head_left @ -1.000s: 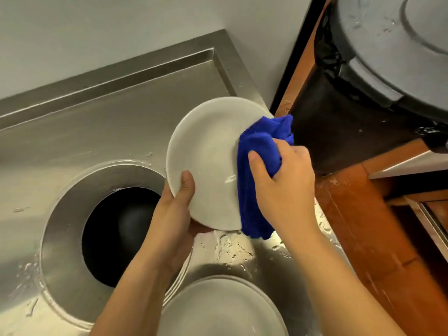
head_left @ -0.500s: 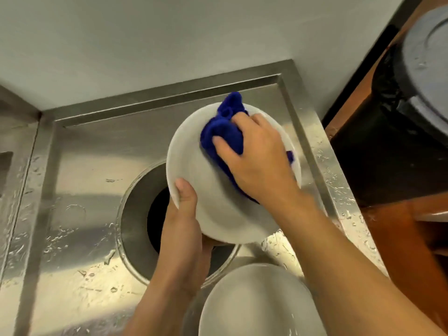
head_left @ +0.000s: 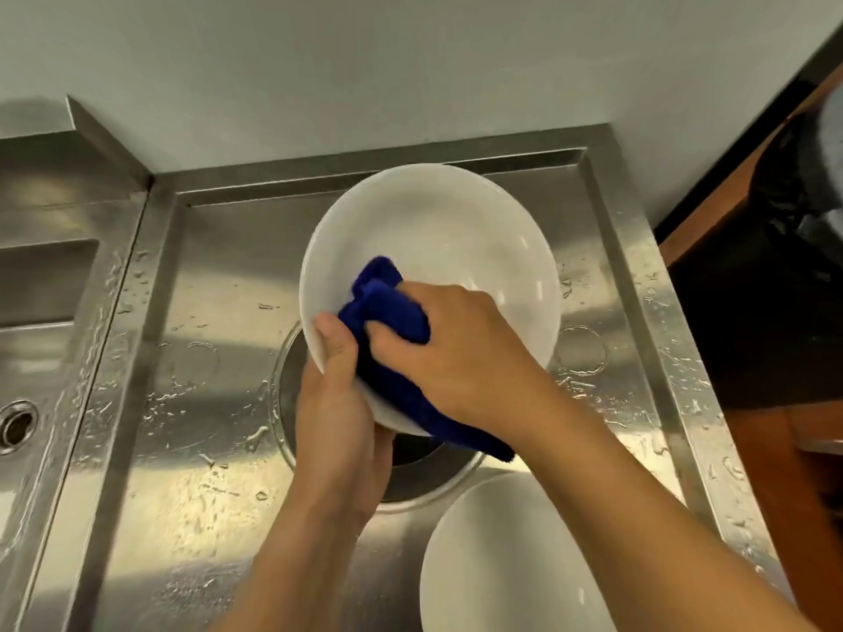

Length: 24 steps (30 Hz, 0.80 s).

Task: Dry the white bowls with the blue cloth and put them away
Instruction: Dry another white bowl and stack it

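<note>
A white bowl [head_left: 447, 248] is held tilted above the steel counter, its inside facing me. My left hand [head_left: 340, 421] grips its lower left rim, thumb over the edge. My right hand [head_left: 460, 353] presses a bunched blue cloth [head_left: 387, 307] against the bowl's lower left inside, and the cloth's tail hangs down below the rim. A second white bowl [head_left: 497, 563] stands on the counter at the lower right, partly covered by my right forearm.
The wet stainless steel counter [head_left: 205, 358] has a round opening [head_left: 410, 472] under the held bowl. A sink basin with a drain [head_left: 18, 426] lies at the left. A dark bin [head_left: 775, 289] stands at the right beside the counter's raised edge. A grey wall runs behind.
My right hand has wiped the cloth from the bowl's upper middle down to its lower left. The view has shifted left, showing more of the counter and the sink.
</note>
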Tool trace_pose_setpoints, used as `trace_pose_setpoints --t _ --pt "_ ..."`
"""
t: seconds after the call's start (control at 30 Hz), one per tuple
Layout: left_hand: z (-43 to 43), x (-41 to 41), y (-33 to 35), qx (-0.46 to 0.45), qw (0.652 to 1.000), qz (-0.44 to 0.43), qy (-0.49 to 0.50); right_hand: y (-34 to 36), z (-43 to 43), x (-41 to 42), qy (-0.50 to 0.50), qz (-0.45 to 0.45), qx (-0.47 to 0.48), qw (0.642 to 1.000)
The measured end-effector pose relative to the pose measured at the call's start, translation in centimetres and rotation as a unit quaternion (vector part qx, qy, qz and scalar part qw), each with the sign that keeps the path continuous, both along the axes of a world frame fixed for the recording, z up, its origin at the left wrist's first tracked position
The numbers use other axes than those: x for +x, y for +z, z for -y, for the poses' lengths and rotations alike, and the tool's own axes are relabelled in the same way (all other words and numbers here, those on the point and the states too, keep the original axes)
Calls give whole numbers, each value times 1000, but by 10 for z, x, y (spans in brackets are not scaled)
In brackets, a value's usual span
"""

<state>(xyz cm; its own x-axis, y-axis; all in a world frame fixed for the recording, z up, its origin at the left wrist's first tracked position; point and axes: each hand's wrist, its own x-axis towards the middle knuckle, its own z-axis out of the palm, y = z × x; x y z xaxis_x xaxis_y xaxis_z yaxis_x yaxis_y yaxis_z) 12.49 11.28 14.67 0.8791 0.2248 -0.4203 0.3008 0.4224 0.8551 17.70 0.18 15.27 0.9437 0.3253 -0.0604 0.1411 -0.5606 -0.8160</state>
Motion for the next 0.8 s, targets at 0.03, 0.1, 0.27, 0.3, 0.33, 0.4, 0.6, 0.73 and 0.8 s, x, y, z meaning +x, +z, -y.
trace_pose_setpoints --t 0.03,0.1,0.27,0.3,0.33,0.4,0.6,0.73,0.8 --pt "-9 2 3 19 1000 10 1 -3 9 -6 35 -15 -58 998" --pt "-19 -1 4 64 998 23 -14 -8 31 -7 18 5 -170 985" --pt "-27 -15 4 107 994 5 -24 -4 57 -6 -255 162 -150 942" --pt "-32 -16 4 109 994 13 -13 0 62 -12 -290 169 -108 936" --pt "-37 -18 3 116 993 23 -2 4 67 -20 -311 166 -56 934" --pt "-40 -27 5 122 992 38 -7 12 71 -40 -322 147 59 933" --pt "-10 -70 7 77 995 3 -56 25 62 -92 -284 109 133 943" --pt "11 -111 -1 48 997 -10 -57 14 75 -123 -250 80 102 959" --pt "21 -134 -9 67 997 -15 -39 8 86 -140 -236 70 104 964"
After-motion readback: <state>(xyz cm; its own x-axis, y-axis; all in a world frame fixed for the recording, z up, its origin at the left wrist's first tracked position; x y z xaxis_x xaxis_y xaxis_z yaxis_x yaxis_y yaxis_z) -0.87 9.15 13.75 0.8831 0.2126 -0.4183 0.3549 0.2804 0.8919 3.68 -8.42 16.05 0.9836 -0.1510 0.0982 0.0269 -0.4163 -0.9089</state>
